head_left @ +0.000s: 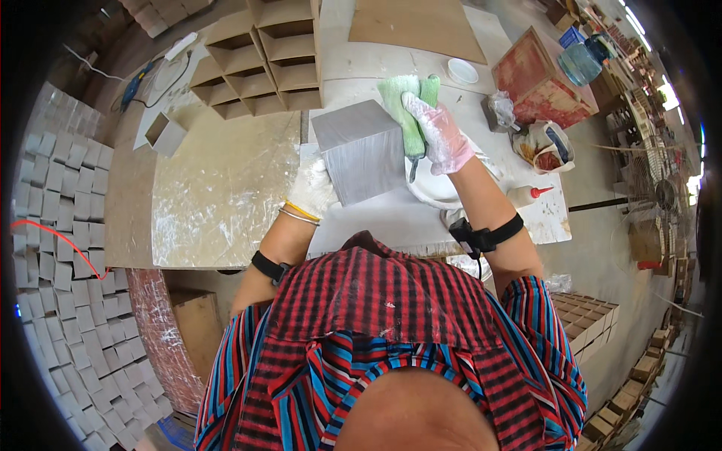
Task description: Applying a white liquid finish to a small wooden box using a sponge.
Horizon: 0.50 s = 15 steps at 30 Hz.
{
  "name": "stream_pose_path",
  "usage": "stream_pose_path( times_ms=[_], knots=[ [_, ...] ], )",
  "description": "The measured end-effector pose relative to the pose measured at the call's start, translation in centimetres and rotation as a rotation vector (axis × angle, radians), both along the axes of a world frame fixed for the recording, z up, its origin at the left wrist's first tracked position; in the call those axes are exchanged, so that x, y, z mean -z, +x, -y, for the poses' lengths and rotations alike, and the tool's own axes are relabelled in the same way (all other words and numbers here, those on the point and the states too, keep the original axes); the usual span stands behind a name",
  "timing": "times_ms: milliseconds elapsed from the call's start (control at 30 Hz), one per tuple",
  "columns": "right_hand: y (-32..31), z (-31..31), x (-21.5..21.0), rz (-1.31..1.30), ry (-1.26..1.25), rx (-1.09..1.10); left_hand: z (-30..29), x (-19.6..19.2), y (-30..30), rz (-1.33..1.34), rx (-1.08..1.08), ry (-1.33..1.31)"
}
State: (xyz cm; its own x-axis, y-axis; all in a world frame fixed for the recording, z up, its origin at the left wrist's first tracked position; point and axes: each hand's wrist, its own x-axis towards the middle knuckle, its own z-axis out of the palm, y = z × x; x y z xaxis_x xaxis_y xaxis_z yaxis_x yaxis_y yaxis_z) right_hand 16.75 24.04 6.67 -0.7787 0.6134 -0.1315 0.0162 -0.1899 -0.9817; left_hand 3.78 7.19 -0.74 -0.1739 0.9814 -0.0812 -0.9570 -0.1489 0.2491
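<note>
Two hands: both gloved and both busy on one grey box (361,154), which stands near the middle of the workbench (226,188), by the inner edge of its white board.
Left hand (312,188): pressed against the box's lower left side, fingers wrapped round the corner, steadying it.
Right hand (440,131): clenched round a green cloth (402,101) and what looks like a brush handle poking out below, laid on the box's top right edge.
Slip risk: I'd say the box could skate or turn under the wiping, since only one hand braces it and the board beneath looks smooth.
Smear risk: the white plate (432,188) sits just beside the box under the right wrist; a dropped elbow could drag a sleeve or glove through whatever is in it.
Knock risk: the glue bottle (526,195) lies near the right edge of the bench, close to the right forearm, and a wide sweep might push it off.
Crowding: wooden compartments (263,60) stand at the far edge, well apart from the hands.
Unclear: whether the box faces are wet I cannot tell.
</note>
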Motion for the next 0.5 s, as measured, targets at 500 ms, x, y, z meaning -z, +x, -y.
stream_pose_path(
  times_ms=[500],
  knots=[
    [1.3,4.0,-2.3,-0.353,0.916,-0.392,0.0,4.3,-2.6,-0.193,-0.077,-0.228]
  ],
)
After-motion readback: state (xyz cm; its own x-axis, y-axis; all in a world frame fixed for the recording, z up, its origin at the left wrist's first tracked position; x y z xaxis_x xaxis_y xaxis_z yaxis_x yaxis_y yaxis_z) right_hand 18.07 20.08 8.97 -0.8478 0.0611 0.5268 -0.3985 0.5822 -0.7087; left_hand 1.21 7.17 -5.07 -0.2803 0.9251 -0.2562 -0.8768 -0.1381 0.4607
